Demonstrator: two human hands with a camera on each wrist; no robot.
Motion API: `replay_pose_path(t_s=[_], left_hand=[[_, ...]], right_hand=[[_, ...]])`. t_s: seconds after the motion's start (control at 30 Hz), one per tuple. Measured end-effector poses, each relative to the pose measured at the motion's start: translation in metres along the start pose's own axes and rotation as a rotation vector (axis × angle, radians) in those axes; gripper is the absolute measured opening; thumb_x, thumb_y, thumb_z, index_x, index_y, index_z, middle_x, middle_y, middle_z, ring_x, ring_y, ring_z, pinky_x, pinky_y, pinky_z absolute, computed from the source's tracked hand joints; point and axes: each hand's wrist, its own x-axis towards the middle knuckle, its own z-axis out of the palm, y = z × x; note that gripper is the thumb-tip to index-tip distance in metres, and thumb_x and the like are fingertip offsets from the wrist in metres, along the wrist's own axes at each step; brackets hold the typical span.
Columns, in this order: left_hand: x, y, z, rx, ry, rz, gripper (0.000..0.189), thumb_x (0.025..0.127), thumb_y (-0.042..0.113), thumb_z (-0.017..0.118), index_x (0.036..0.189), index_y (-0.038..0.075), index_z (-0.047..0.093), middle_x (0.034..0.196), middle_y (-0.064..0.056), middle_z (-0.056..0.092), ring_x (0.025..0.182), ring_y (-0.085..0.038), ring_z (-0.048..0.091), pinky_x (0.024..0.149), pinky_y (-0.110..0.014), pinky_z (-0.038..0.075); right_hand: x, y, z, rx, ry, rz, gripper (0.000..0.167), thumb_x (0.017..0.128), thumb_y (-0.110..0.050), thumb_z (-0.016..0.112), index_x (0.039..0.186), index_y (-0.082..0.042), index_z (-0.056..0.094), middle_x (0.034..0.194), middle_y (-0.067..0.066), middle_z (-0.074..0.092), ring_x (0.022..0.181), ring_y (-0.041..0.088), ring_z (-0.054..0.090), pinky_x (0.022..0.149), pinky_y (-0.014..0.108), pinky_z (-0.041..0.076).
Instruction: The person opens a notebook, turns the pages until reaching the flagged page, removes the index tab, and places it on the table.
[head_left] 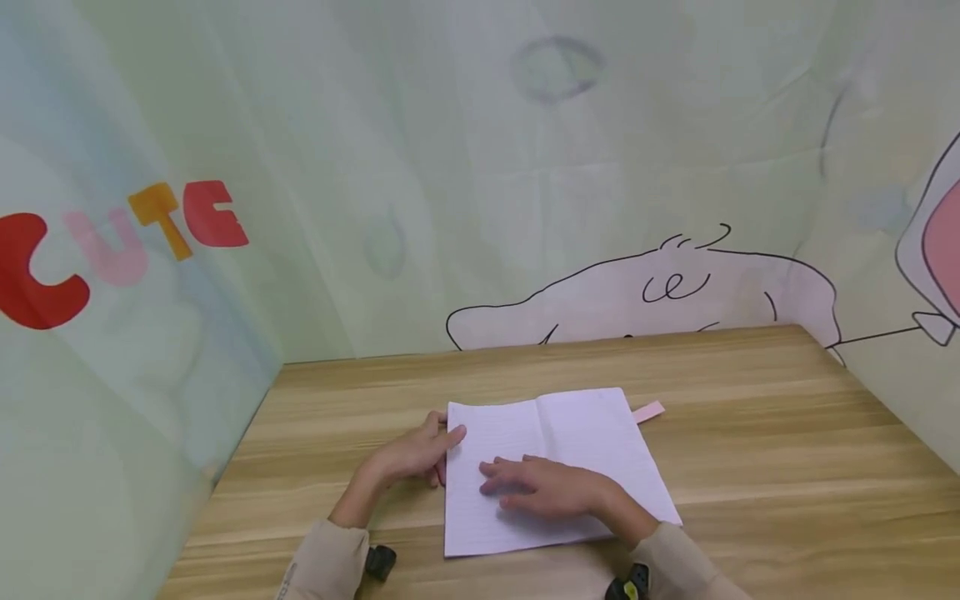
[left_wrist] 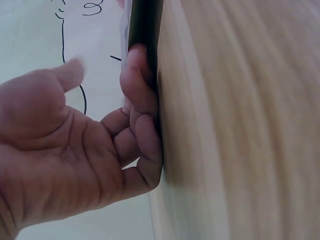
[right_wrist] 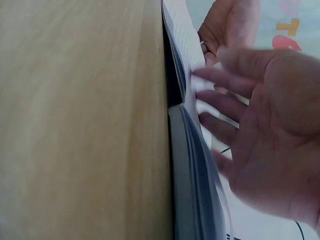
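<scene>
An open notebook (head_left: pixel 600 433) with lined white pages lies on the table, a pink tab (head_left: pixel 648 412) sticking out at its right. My left hand (head_left: pixel 416 454) is at the notebook's left edge. The left wrist view shows its bent fingers (left_wrist: pixel 142 92) tucked under the dark cover (left_wrist: pixel 145 20), with the thumb raised apart from the page. Over the left page, my right hand (head_left: pixel 551 490) is spread palm down. Its fingers are nearly straight in the right wrist view and their tips are close to the paper; whether they touch it I cannot tell.
The wood-grain table (head_left: pixel 787 467) extends around the notebook. Behind and to the left hangs a pale curtain (head_left: pixel 337 167) with cartoon drawings and coloured letters. Dark wrist devices sit at both sleeves, the left device (head_left: pixel 381 562) near the table's front.
</scene>
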Motion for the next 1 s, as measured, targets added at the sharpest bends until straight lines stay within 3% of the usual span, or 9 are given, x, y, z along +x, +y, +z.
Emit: replay_pose_path(t_s=[0.13,0.23,0.4,0.63,0.8,1.0], left_hand=[[-0.001,0.000,-0.001,0.081,0.012,-0.012,0.082,0.095,0.028,0.071,0.150,-0.006,0.021,0.068,-0.010,0.061,0.056,-0.017,0.052,0.057,-0.029,0.039],[-0.002,-0.001,-0.001,0.120,0.024,-0.023,0.091,0.088,0.023,0.078,0.152,-0.002,0.018,0.070,-0.008,0.059,0.059,-0.017,0.050,0.059,-0.031,0.037],[-0.001,0.000,-0.002,0.117,0.029,-0.039,0.095,0.086,0.018,0.080,0.154,0.002,0.016,0.072,-0.008,0.057,0.062,-0.018,0.049,0.061,-0.031,0.037],[-0.001,0.000,-0.003,0.112,0.022,-0.052,0.095,0.087,0.016,0.079,0.155,0.003,0.015,0.073,-0.008,0.057,0.063,-0.018,0.050,0.062,-0.032,0.038],[0.000,0.000,-0.003,0.102,0.015,-0.038,0.095,0.087,0.015,0.079,0.155,0.002,0.014,0.072,-0.009,0.057,0.062,-0.018,0.049,0.061,-0.032,0.037],[0.001,-0.001,-0.002,0.084,0.001,-0.038,0.095,0.087,0.013,0.078,0.155,0.001,0.013,0.071,-0.008,0.056,0.061,-0.017,0.048,0.060,-0.031,0.037]], right_hand=[[-0.001,-0.001,-0.003,0.047,-0.037,-0.033,0.032,0.105,-0.026,0.051,0.132,-0.019,0.065,0.152,-0.004,0.046,0.145,0.015,0.034,0.117,0.038,0.026],[-0.001,0.002,-0.007,0.060,0.002,-0.046,0.031,0.105,-0.025,0.051,0.131,-0.018,0.066,0.142,-0.007,0.056,0.136,0.011,0.045,0.112,0.032,0.034],[-0.003,0.007,-0.016,0.102,0.068,-0.051,0.028,0.105,-0.023,0.051,0.126,-0.017,0.068,0.124,-0.011,0.066,0.119,0.003,0.055,0.103,0.029,0.042],[-0.009,0.010,-0.030,0.136,0.108,-0.033,0.026,0.104,-0.021,0.052,0.123,-0.012,0.068,0.119,-0.006,0.068,0.110,0.005,0.058,0.098,0.030,0.045],[-0.015,0.019,-0.037,0.145,0.169,0.028,0.025,0.103,-0.017,0.056,0.123,-0.009,0.067,0.107,-0.003,0.069,0.100,0.009,0.060,0.091,0.030,0.046],[-0.021,0.034,-0.042,0.051,0.250,0.119,0.025,0.100,-0.014,0.058,0.123,-0.008,0.066,0.098,-0.004,0.065,0.091,0.012,0.058,0.084,0.032,0.047]])
